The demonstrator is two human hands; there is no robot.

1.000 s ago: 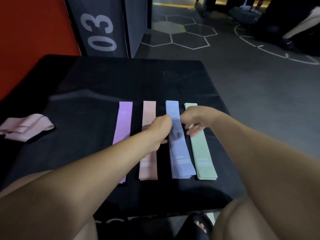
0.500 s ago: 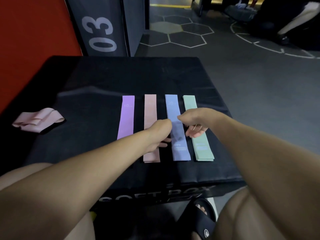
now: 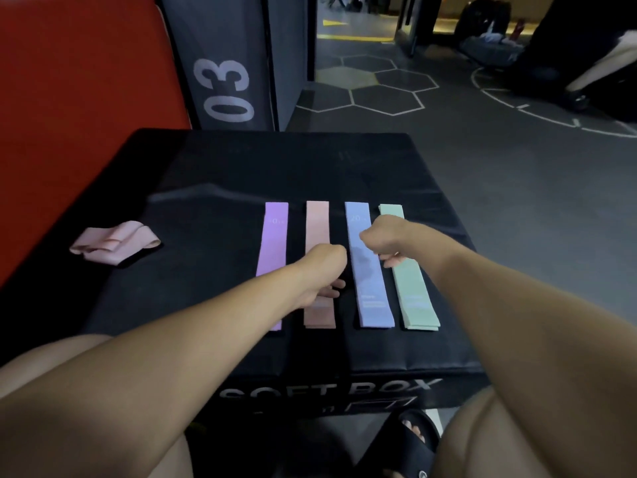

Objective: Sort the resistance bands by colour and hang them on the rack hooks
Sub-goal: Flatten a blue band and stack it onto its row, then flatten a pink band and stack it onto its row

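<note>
the blue band [image 3: 370,270] lies lengthwise away from the person, between the left hand [image 3: 322,274] on the pink band [image 3: 319,263] and the right hand [image 3: 386,241] on the green band [image 3: 413,291], fingers curled under, grip unclear.

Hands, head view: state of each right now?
Left hand: fingers curled over the flat peach-pink resistance band; grip unclear.
Right hand: curled over the flat mint-green resistance band; grip unclear.

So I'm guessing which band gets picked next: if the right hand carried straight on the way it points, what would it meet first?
Probably the blue band: the right hand points left across it, fingertips over the green band. Its height above them is unclear.
</note>
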